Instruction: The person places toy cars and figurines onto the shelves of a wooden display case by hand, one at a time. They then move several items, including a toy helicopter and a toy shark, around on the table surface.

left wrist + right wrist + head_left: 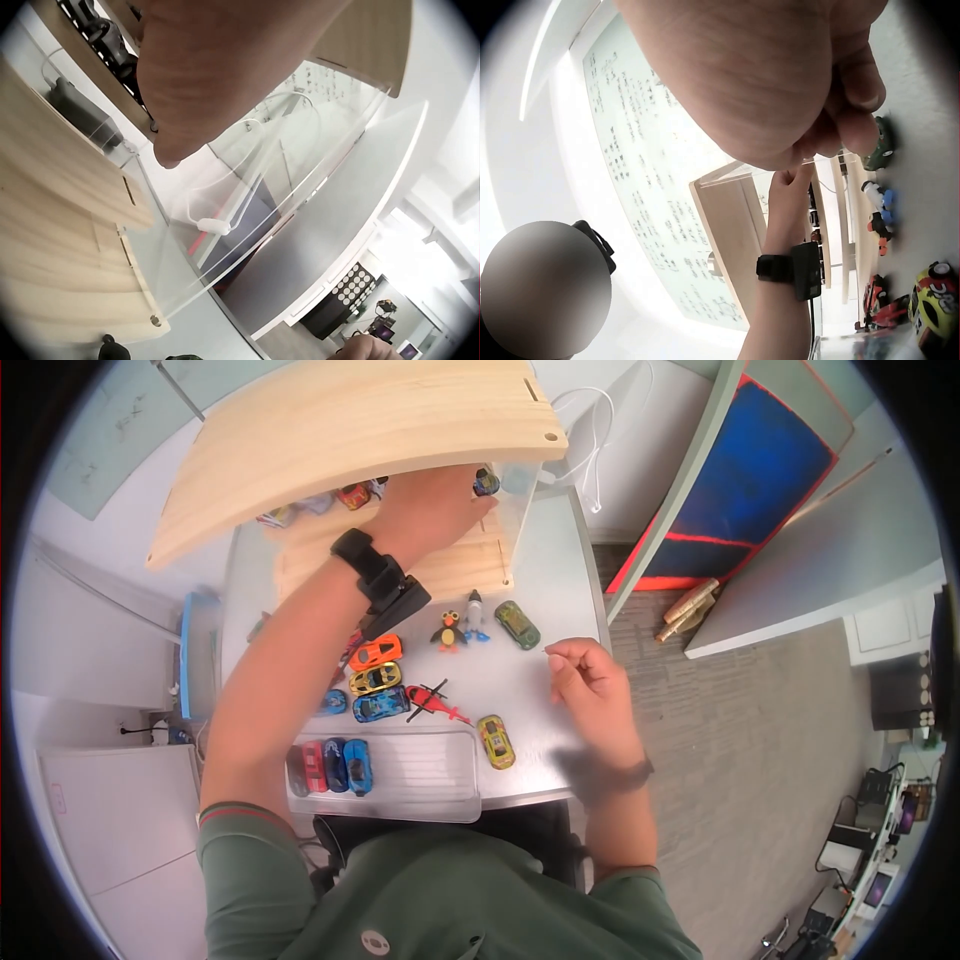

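My left hand [430, 510] reaches under the top board of a wooden shelf [370, 420]. Its fingers are hidden there, and I cannot tell whether they hold anything. Close to its thumb a small blue-green toy car [486, 482] shows on the shelf, with a red toy car [353, 495] on the other side of the wrist. Over the table's right edge hangs my right hand [595, 690], fingers loosely curled with nothing in them. Nearest to it is a green toy car [517, 625], beside a toy rocket [474, 618] and a penguin figure [450, 631].
Orange [376, 652], gold [376, 679] and blue toy cars [381, 704] lie by a red helicopter [436, 701]. A yellow car [495, 742] is near the front edge. The clear plastic tray [430, 775] holds several cars. Transparent side panels [247, 255] flank the shelf.
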Available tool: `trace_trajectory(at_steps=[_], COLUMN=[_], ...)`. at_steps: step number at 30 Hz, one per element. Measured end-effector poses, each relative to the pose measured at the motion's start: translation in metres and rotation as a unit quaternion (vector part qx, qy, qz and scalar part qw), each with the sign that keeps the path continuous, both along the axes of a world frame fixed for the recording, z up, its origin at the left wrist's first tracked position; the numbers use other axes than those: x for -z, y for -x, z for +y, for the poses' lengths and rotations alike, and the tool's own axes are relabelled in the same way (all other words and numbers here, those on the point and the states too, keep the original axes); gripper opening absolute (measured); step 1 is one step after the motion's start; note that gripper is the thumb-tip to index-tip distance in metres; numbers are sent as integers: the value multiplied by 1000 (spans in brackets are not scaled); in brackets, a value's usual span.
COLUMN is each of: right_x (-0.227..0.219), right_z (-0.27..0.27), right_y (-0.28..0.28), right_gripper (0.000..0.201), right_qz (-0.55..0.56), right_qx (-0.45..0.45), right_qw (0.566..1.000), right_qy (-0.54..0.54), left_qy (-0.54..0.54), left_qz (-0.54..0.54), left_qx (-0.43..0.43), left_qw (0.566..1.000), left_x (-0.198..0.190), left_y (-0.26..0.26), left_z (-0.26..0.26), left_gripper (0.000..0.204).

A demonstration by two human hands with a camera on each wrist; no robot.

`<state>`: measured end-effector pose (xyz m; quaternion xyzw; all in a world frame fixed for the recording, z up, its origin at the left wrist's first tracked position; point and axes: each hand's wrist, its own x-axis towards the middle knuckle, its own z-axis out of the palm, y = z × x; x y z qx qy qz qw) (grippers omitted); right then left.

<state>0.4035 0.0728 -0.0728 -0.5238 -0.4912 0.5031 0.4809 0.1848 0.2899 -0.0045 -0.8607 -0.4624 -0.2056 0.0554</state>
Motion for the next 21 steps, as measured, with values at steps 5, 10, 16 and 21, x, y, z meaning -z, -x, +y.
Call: trace_trajectory(at_steps=[5, 10, 16, 21], right_x=[3, 8, 9, 8], right_z=[1, 1, 1, 0], right_y=[-1, -1, -1, -1], right_gripper=[17, 17, 17, 16], right_qz=[-3, -10, -22, -10], right_qx=[-5, -1, -5, 8], right_qw=[1000, 1000, 1000, 1000], right_qy=[-2, -3, -7, -12], left_qy=[41, 39, 65, 85], left_qz=[7, 0, -23, -61], left_qx=[-19, -21, -8, 11], left_qw=[999, 999, 998, 994], left_x=[-2, -2, -5, -14], left_y=[-2, -3, 0, 7], left_z=[3, 4, 4, -5], left_gripper=[48, 49, 44, 47])
